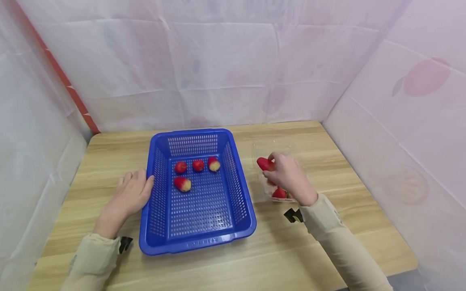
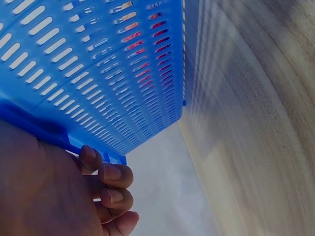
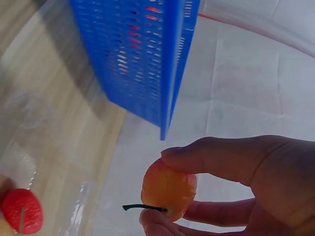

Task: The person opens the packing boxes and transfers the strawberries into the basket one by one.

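Here, a red fruit sits pinched in the right hand while the left hand holds a blue basket

At the right of the bench (image 1: 342, 182), the right hand (image 1: 289, 176) pinches a red fruit (image 1: 264, 164) between thumb and fingers, with only a narrow gap filled by the fruit. The right wrist view shows an orange-yellow side to it and a dark green stem. The held fruit is above a clear plastic box (image 1: 267, 190), right of the basket and apart from it. Inside the box lies another red fruit (image 1: 279, 193) at the near end; the hand partly hides the rest.

The left hand (image 1: 129, 194) holds the left rim of the blue basket (image 1: 196, 243), its thumb at the edge and its fingers bent outside. Four fruits lie in the basket: two small red ones (image 1: 198, 165) towards the far left, a red-and-yellow one (image 1: 214, 164) just to their right, and a larger red-and-yellow one (image 1: 182, 184) nearer, on the left. The near part of the basket floor shows its slots.

Pale sleeves (image 1: 335, 234) cover both forearms. Whitish sheets (image 1: 218, 72) stand behind and beside the bench, with a red strip (image 1: 58, 70) at the far left.
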Action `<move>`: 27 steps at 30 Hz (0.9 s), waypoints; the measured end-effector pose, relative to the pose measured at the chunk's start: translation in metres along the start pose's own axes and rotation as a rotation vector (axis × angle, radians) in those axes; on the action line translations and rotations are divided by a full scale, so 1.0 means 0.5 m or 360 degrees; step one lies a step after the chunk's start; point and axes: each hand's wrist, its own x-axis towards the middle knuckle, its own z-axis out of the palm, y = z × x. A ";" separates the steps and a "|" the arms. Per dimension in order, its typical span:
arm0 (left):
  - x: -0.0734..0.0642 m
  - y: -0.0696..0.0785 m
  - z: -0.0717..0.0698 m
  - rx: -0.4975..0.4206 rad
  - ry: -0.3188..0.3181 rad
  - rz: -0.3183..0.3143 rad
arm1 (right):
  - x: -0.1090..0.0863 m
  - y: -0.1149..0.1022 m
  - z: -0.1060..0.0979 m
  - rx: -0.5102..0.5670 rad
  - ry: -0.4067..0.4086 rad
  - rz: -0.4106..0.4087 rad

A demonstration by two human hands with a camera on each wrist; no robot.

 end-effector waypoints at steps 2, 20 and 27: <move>-0.001 0.001 -0.001 -0.0006 -0.0001 -0.0001 | 0.003 -0.010 -0.002 0.0064 -0.0045 0.0007; -0.002 -0.002 0.000 -0.0019 0.0014 0.0003 | 0.052 -0.131 0.027 0.0172 -0.0036 -0.0162; -0.001 0.004 -0.004 -0.0022 -0.0015 -0.0008 | 0.078 -0.173 0.059 0.0213 -0.0091 -0.0241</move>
